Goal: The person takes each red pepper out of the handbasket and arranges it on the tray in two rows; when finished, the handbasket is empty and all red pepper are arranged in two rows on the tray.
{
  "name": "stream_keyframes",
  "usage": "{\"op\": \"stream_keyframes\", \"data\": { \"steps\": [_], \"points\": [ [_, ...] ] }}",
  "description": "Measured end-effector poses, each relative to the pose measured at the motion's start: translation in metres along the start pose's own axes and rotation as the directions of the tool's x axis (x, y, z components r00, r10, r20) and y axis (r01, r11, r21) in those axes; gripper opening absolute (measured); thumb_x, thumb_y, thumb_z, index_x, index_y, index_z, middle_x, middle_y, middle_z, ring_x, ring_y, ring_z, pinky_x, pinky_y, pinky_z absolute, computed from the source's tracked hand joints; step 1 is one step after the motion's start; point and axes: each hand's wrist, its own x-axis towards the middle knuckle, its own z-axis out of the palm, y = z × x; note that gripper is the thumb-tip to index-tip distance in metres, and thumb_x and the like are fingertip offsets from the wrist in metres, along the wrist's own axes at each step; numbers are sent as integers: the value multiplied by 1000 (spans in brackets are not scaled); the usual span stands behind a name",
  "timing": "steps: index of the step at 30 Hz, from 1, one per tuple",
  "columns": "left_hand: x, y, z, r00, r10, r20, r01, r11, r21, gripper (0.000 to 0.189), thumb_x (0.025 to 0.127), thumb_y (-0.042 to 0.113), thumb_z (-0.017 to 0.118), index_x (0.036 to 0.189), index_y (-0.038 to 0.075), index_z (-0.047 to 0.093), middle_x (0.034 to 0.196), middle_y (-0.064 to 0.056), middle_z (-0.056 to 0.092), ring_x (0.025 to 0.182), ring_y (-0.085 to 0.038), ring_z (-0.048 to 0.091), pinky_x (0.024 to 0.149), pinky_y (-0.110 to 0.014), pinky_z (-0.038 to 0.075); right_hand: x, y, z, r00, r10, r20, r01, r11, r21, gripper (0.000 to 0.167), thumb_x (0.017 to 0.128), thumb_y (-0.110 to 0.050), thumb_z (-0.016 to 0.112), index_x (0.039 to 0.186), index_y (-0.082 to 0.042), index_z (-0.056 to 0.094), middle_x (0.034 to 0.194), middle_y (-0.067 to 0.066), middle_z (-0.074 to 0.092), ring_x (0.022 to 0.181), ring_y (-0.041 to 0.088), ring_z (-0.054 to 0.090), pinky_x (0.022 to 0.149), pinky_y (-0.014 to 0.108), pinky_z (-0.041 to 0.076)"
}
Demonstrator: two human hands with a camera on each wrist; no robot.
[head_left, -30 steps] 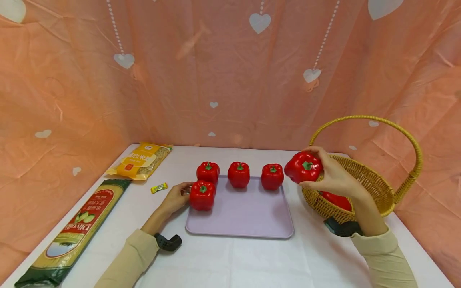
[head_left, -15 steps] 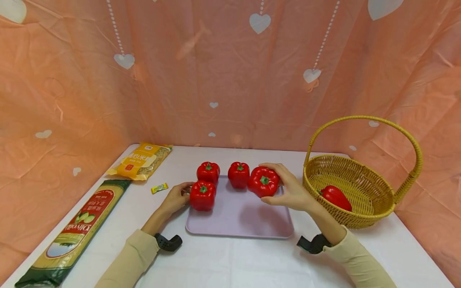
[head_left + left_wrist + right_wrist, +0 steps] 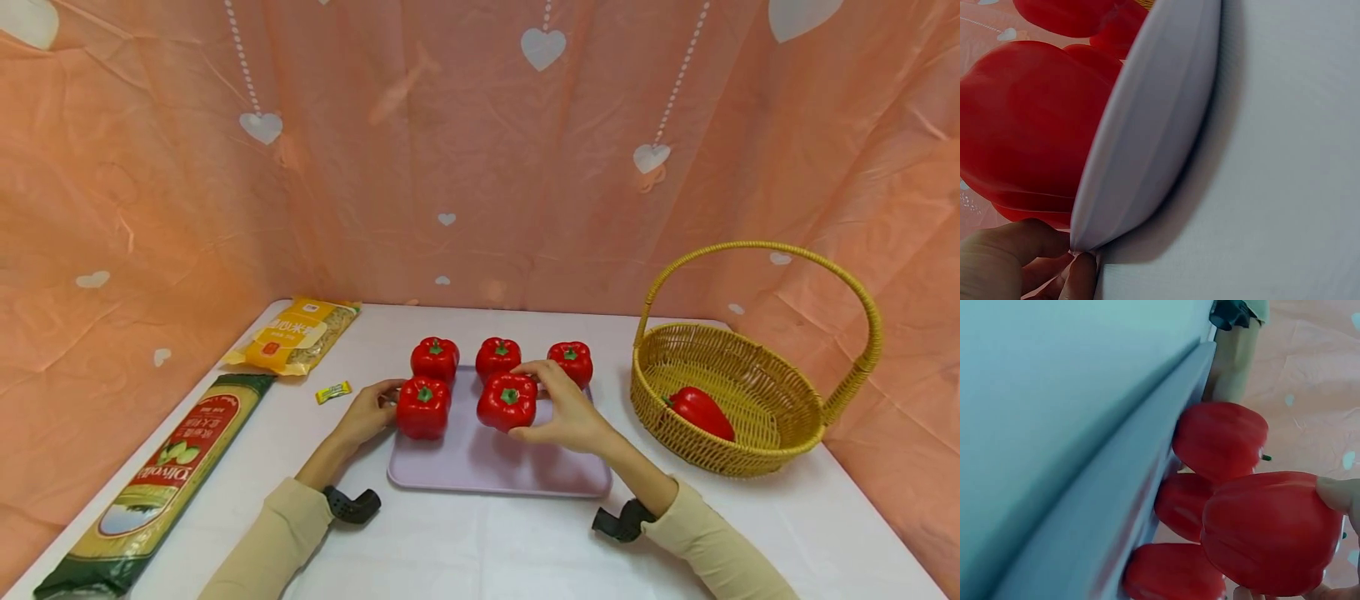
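A red bell pepper (image 3: 506, 402), green stem up, is gripped by my right hand (image 3: 562, 412) over the middle of the lilac tray (image 3: 487, 477). In the right wrist view that held bell pepper (image 3: 1269, 534) is apart from the tray rim, with thumb and fingers around its stem end. My left hand (image 3: 367, 417) pinches the tray's left rim (image 3: 1141, 131), close beside the front-left bell pepper (image 3: 423, 408). Along the back of the tray stand bell peppers at left (image 3: 435, 358), middle (image 3: 498, 357) and right (image 3: 572, 362); the right hand partly hides the last.
To the right stands a wicker basket (image 3: 750, 450) with a tall handle, one bell pepper (image 3: 701, 412) lying inside. At left lie a long pasta pack (image 3: 161, 475), a yellow grain bag (image 3: 300, 333) and a small yellow sachet (image 3: 333, 392). A pink curtain hangs behind.
My right hand has carried the bell pepper leftward from beside the basket, past the back-right pepper, to above the tray's middle. The left hand has stayed at the tray's left side.
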Motion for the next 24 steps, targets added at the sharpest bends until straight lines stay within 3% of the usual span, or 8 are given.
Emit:
{"op": "stream_keyframes", "data": {
  "steps": [6,12,24],
  "points": [
    [2,-2,1,1000,-24,-13,24,1000,12,45,82,-3,58,125,-8,51,99,-18,57,77,-18,48,58,-22,42,0,5,8,1000,-23,0,23,1000,2,66,67,-21,82,125,-10,52,113,6,48,107,22,52,86,40,50],
    [2,-3,2,1000,-22,-8,22,1000,6,45,81,-4,57,125,-8,51,98,-17,56,76,-19,47,56,-22,41,0,8,11,999,-40,-20,40,999,-27,69,66,-21,82,126,-8,49,120,7,52,105,21,53,85,39,50],
    [2,-2,1,1000,-21,-7,21,1000,-10,45,81,-5,56,126,-8,50,99,-18,56,73,-17,45,52,-22,40,1,13,13,997,68,-33,-67,998,17,68,69,-15,82,128,-2,50,115,13,49,100,29,57,85,35,50]
  ]
}}
